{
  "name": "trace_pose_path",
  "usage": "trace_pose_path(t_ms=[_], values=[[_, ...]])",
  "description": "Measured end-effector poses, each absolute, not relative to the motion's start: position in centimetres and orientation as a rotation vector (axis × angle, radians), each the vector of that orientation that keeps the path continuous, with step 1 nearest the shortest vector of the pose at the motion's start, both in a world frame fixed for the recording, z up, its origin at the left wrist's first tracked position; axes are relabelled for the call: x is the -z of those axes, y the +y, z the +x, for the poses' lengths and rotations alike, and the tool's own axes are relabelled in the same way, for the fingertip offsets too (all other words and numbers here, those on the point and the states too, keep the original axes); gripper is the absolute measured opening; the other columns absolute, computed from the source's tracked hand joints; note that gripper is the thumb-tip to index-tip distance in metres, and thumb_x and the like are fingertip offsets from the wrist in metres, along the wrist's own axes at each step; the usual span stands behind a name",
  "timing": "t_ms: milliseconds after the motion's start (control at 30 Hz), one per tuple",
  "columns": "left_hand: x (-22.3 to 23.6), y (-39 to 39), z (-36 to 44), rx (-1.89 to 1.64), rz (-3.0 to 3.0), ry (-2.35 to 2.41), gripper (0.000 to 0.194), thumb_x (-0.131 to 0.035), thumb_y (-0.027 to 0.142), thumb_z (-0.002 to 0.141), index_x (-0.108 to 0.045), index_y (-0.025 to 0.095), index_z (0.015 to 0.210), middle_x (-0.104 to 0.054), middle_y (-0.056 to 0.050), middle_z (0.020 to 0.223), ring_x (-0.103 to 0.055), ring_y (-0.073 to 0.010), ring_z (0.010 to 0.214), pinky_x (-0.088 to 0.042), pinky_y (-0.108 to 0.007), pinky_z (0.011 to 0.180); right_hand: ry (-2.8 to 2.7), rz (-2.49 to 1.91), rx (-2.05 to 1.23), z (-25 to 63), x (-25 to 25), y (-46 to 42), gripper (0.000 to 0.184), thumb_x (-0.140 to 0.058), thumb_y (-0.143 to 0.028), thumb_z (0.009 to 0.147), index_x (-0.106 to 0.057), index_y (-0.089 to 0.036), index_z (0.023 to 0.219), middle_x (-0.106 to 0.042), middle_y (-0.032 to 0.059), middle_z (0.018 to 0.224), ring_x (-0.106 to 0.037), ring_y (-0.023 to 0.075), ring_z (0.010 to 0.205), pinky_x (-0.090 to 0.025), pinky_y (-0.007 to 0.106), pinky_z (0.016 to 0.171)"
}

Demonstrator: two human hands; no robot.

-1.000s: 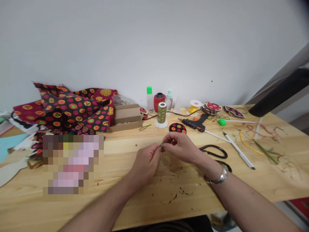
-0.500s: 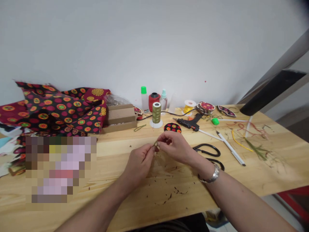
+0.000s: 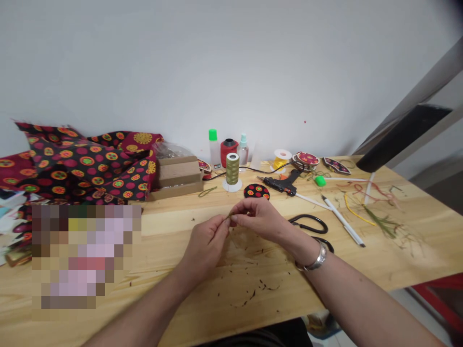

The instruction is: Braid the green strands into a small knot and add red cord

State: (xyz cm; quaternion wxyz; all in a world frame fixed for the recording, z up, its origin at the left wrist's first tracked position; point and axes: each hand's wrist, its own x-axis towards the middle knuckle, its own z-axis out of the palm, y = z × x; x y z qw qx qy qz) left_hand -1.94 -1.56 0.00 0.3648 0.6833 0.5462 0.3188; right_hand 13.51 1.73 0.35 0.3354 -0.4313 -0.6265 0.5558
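Over the middle of the table my left hand (image 3: 210,240) and my right hand (image 3: 258,218) meet fingertip to fingertip. Both pinch a short piece of olive-green cord (image 3: 230,215), most of it hidden by the fingers. Just beyond the right hand lies a round patch of patterned fabric (image 3: 256,191). Farther back an olive thread spool (image 3: 232,169) stands upright, and a small loop of similar cord (image 3: 208,192) rests to its left. Black-handled scissors (image 3: 310,224) lie partly beneath my right forearm.
Patterned cloth (image 3: 87,161) is heaped at the left beside a cardboard box (image 3: 180,176). A black glue gun (image 3: 284,183) with its cable, a white pen (image 3: 343,219) and thread scraps (image 3: 383,221) lie to the right. Bottles and spools line the wall. A blurred patch covers the left front.
Both hands keep their pinch on the cord; the right fingers have turned slightly, and less cord shows above them. The whole view has shifted a little.
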Motion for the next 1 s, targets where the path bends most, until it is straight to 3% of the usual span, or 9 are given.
trace_pose_path(t_ms=[300,467,733,1000], values=[[0.07,-1.61,-1.96,-0.831,1.817,1.405,0.027,-0.04,0.032,0.082,-0.06,0.018,0.072,-0.054,0.003,0.059,-0.048,-0.0125,0.057,-0.036,-0.021,0.055,-1.623,-1.133,-1.454,13.54,-0.33,1.76,0.009,-0.052,-0.016,0.068,-0.06,-0.015,0.07,-0.063,0.0018,0.068,-0.056,0.0114,0.066,-0.041,0.023,0.06],[-0.01,-1.6,-1.89,-0.835,1.845,1.356,0.027,-0.04,0.03,0.083,-0.063,0.018,0.077,-0.057,0.003,0.061,-0.05,-0.0123,0.059,-0.037,-0.021,0.057,-1.549,-1.073,-1.602,13.74,-0.42,1.71,0.009,-0.049,-0.014,0.066,-0.058,-0.014,0.066,-0.058,-0.0008,0.062,-0.048,0.0084,0.058,-0.036,0.021,0.055],[-0.47,-1.69,-1.73,-0.845,1.813,1.233,0.025,-0.04,0.028,0.083,-0.061,0.017,0.073,-0.054,0.003,0.06,-0.047,-0.0107,0.057,-0.035,-0.02,0.054,-1.0,-0.906,-2.032,13.25,0.09,1.79,0.003,-0.049,-0.013,0.058,-0.052,-0.014,0.057,-0.045,-0.0035,0.048,-0.042,0.0082,0.048,-0.027,0.021,0.048],[-0.77,-2.03,-1.7,-0.808,1.7,1.192,0.026,-0.041,0.032,0.083,-0.056,0.018,0.067,-0.043,0.004,0.056,-0.036,-0.0089,0.05,-0.031,-0.019,0.047,-0.953,-0.893,-2.099,13.07,-0.54,1.38,0.006,-0.048,-0.015,0.057,-0.051,-0.014,0.052,-0.044,-0.0024,0.043,-0.042,0.0089,0.044,-0.027,0.022,0.046]])
